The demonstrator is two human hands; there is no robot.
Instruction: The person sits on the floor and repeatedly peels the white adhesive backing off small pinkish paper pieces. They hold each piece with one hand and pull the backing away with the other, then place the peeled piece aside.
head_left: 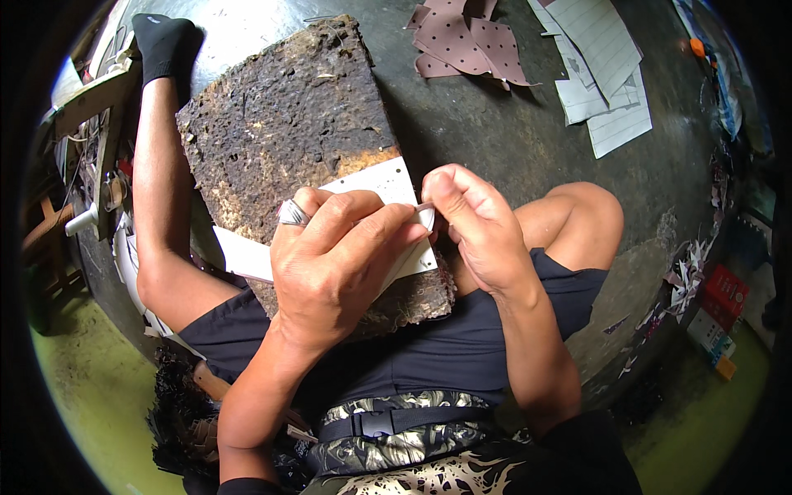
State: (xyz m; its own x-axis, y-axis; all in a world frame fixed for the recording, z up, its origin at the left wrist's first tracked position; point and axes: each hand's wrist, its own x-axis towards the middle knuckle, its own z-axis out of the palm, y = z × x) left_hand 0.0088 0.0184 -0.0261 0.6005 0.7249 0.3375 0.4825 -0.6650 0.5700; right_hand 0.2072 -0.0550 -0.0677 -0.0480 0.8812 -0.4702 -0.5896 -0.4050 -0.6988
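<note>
Looks like we're seeing a small workshop: battered block [285, 115], dotted pink offcuts [458, 37], pale shreds [686, 272] lying around.

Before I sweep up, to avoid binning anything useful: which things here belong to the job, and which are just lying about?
In use, it seems:
white piece under the left hand
dark rough block beneath

Lying about, apparently:
pink dotted scraps
lined white sheets
</note>
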